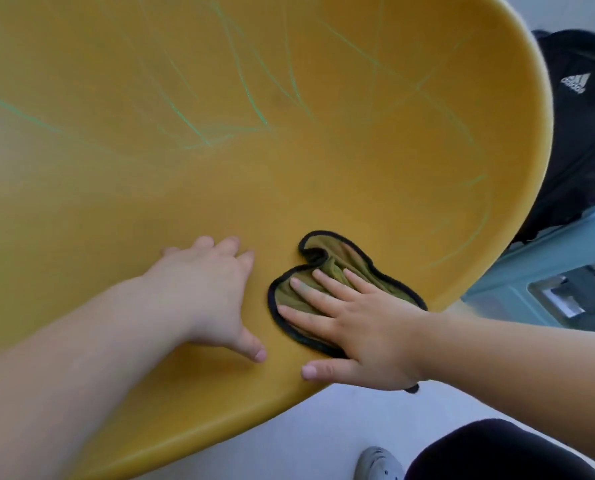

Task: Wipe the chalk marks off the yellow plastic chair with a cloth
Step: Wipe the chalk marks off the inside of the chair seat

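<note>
The yellow plastic chair [323, 188] fills most of the head view, seen from very close. Green chalk marks [251, 98] cross its upper part, with fainter ones near the right rim. An olive cloth with a black hem [344, 261] lies bunched on the seat near the front edge. My right hand [351, 323] presses flat on the cloth with straight, spread fingers, its thumb on bare plastic. My left hand [213, 292] rests flat on the seat just left of the cloth, fingers spread, apart from it.
A black jacket with a white logo [580, 109] hangs or lies beyond the chair's right rim. A teal surface with a metal fitting [559, 285] is at the right. Below the chair edge are pale floor [323, 431], a grey shoe [379, 465] and a dark trouser leg [496, 452].
</note>
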Tool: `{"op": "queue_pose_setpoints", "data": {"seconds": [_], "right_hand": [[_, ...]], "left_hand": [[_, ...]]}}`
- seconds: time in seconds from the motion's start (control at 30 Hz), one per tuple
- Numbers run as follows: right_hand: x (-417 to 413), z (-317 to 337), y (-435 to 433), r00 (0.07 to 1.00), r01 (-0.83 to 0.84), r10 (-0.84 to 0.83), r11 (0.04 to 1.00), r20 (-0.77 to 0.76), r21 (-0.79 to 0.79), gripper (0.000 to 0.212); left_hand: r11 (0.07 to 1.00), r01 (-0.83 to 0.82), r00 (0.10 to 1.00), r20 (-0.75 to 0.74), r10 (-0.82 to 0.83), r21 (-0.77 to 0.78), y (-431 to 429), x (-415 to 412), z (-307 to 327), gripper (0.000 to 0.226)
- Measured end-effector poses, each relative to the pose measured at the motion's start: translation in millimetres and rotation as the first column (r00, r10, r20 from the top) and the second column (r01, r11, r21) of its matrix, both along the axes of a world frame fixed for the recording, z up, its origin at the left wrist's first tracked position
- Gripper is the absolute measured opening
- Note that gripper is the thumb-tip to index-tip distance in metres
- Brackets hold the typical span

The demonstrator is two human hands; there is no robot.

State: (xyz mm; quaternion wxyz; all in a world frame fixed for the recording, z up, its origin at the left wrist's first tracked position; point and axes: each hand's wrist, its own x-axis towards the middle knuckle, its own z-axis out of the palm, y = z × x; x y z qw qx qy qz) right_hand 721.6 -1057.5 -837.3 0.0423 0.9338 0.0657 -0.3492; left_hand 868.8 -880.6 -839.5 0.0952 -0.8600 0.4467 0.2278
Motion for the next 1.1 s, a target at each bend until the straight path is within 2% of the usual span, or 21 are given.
{"op": "queue_pose_setpoints", "data": {"seconds": [0.13, 0.23, 0.3, 0.37, 0.43, 0.5, 0.57, 0.67, 0.73, 0.8, 0.9, 0.97, 1.03, 1.1], "right_hand": [[-18, 30, -52, 0.994, 0.107, -0.104, 0.946, 0.027, -0.305, 0.09], [-10, 59, -106, 0.969, 0.242, -0.172, 0.809, 0.178, -0.535, 0.101], [4, 75, -133, 0.947, 0.315, -0.199, 0.733, 0.253, -0.603, 0.104], [17, 77, -141, 0.934, 0.353, -0.229, 0.706, 0.274, -0.614, 0.104], [25, 62, -131, 0.927, 0.373, -0.27, 0.73, 0.26, -0.573, 0.104], [25, 38, -101, 0.942, 0.335, -0.283, 0.817, 0.181, -0.469, 0.106], [17, 19, -61, 0.962, 0.275, -0.263, 0.914, 0.078, -0.299, 0.109], [-1, 13, -22, 0.98, 0.191, -0.197, 0.971, -0.028, -0.143, 0.1], [-5, 18, -31, 0.986, 0.164, -0.166, 0.965, 0.005, -0.203, 0.094], [3, 30, -66, 0.982, 0.186, -0.165, 0.906, 0.09, -0.381, 0.094], [27, 65, -129, 0.951, 0.304, -0.171, 0.683, 0.259, -0.665, 0.094], [42, 79, -151, 0.919, 0.388, -0.191, 0.589, 0.344, -0.709, 0.096], [53, 67, -147, 0.896, 0.439, -0.237, 0.606, 0.376, -0.663, 0.101], [60, 34, -124, 0.886, 0.455, -0.286, 0.69, 0.365, -0.563, 0.105]], "left_hand": [[0.998, -0.033, 0.99, -0.142, 0.026, -0.052, -44, -1, -12, 0.152], [0.998, -0.059, 0.973, -0.225, 0.05, -0.031, -60, -4, -21, 0.154], [0.997, -0.069, 0.968, -0.242, 0.063, -0.016, -62, -4, -25, 0.156], [0.997, -0.073, 0.965, -0.253, 0.064, -0.028, -59, -3, -27, 0.159], [0.995, -0.082, 0.962, -0.264, 0.064, -0.056, -55, -3, -30, 0.163], [0.992, -0.089, 0.961, -0.269, 0.064, -0.083, -49, -4, -34, 0.161], [0.991, -0.091, 0.962, -0.268, 0.061, -0.1, -46, -5, -35, 0.159], [0.991, -0.081, 0.964, -0.262, 0.049, -0.111, -45, -5, -34, 0.159], [0.99, -0.081, 0.962, -0.27, 0.048, -0.113, -44, -5, -34, 0.156], [0.991, -0.073, 0.965, -0.259, 0.042, -0.114, -43, -6, -32, 0.151], [0.993, -0.027, 0.982, -0.187, 0.004, -0.118, -41, -7, -29, 0.144], [0.991, -0.01, 0.987, -0.158, -0.011, -0.133, -39, -6, -28, 0.142], [0.989, -0.011, 0.988, -0.156, -0.012, -0.146, -38, -6, -27, 0.141], [0.987, -0.014, 0.988, -0.152, -0.01, -0.157, -38, -7, -26, 0.14]]}}
